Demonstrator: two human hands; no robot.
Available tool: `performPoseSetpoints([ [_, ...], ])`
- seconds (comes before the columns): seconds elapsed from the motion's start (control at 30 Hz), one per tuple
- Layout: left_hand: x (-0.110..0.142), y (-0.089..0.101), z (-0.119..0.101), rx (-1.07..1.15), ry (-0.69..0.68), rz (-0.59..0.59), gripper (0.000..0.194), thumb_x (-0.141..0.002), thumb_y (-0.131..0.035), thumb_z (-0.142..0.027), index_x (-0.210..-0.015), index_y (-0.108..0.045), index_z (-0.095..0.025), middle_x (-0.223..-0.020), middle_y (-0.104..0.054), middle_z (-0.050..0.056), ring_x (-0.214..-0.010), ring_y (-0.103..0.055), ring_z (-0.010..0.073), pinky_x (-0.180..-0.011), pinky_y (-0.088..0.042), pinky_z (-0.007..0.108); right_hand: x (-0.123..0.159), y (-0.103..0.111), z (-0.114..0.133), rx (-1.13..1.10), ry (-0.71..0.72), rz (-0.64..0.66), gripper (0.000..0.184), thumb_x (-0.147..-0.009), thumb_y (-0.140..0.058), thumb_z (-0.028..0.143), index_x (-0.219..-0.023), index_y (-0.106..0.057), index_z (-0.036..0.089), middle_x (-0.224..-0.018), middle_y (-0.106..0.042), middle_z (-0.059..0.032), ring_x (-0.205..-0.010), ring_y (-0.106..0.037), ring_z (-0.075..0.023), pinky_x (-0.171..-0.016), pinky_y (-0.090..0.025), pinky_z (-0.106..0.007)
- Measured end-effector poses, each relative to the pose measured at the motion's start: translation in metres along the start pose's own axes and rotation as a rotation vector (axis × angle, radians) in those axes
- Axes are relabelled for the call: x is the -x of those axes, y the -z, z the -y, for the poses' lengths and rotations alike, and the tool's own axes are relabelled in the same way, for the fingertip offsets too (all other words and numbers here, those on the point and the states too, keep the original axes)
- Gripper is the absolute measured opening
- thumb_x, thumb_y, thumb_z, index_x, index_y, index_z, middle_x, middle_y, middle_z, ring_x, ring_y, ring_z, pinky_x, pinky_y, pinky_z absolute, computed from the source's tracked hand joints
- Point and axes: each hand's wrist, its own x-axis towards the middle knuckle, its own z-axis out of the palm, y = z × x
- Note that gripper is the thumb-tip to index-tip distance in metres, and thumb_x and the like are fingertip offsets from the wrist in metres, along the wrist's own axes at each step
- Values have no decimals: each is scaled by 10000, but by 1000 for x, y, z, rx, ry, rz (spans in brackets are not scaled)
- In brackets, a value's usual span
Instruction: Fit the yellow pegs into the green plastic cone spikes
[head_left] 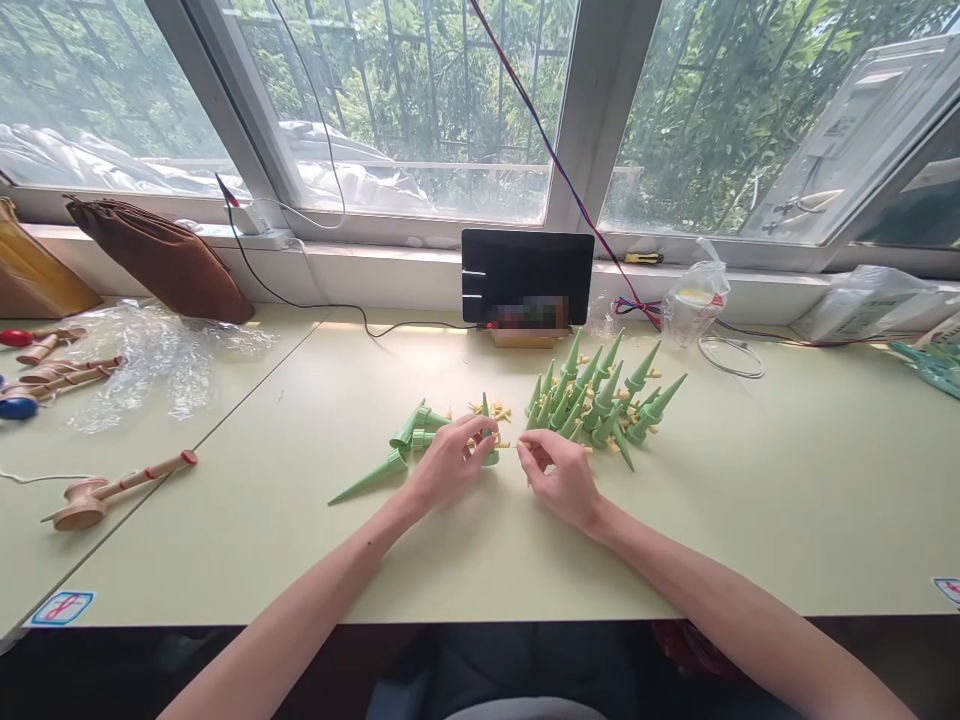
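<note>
My left hand [447,460] is closed round a green plastic watering spike [491,459], which stands point up on the table. A small yellow valve [502,445] sticks out of that spike's side, towards my right hand [559,476]. The right fingers are pinched together just right of the valve; what they hold, if anything, is too small to make out. Several green spikes without visible valves [371,477] lie left of my left hand. Behind it is a little heap of loose yellow valves [498,410]. Many upright spikes with yellow valves [604,400] crowd together beyond my right hand.
A black tablet [528,270] leans at the back, with a cable [375,330] running to it. Wooden kendamas [82,505] and crumpled clear plastic [180,365] lie at left. A bagged cup [694,305] and white cable [731,358] sit at the back right.
</note>
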Motion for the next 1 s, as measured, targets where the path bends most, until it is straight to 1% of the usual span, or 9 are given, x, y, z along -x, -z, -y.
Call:
performPoseSetpoints([
  [0.17, -1, 1, -3, 20, -13, -2, 157, -956, -498, -249, -985, -642, -192, -931, -674, 51, -753, -623, 137, -592, -541, 225, 0, 0, 0, -7, -5, 18, 130, -946, -516, 260, -949, -620, 183, -795, -665, -51, -567, -582, -137, -551, -508, -270],
  [0.4, 0, 0, -4, 23, -33, 4, 142, -955, -508, -221, -990, -642, -192, -932, -678, 43, -749, -622, 122, -597, -535, 208, 0, 0, -2, -46, -16, 46, 165, -962, -517, 297, -949, -627, 175, -800, -667, -56, -555, -591, -130, -513, -493, -247],
  [0.57, -1, 1, -6, 26, -35, 4, 140, -957, -510, -218, -996, -641, -192, -930, -675, 38, -747, -621, 118, -600, -535, 204, 1, -1, -6, -97, -38, 68, 188, -964, -535, 342, -980, -629, 180, -734, -634, -25, -501, -578, -120, -520, -509, -254],
  [0.77, 1, 0, -4, 31, -56, 7, 163, -960, -509, -212, -1029, -655, -190, -919, -658, 40, -740, -621, 111, -600, -530, 197, 3, -3, -10, -132, -58, 99, 179, -953, -570, 332, -1024, -635, 182, -685, -625, 2, -480, -589, -118, -533, -516, -252],
  [1.0, 2, -2, -2, 26, -87, 5, 169, -963, -509, -203, -1016, -669, -197, -864, -625, 29, -707, -595, 103, -593, -518, 196, 2, -3, -11, -131, -21, 109, 187, -956, -567, 339, -992, -645, 174, -788, -667, -31, -484, -586, -107, -525, -508, -247],
])
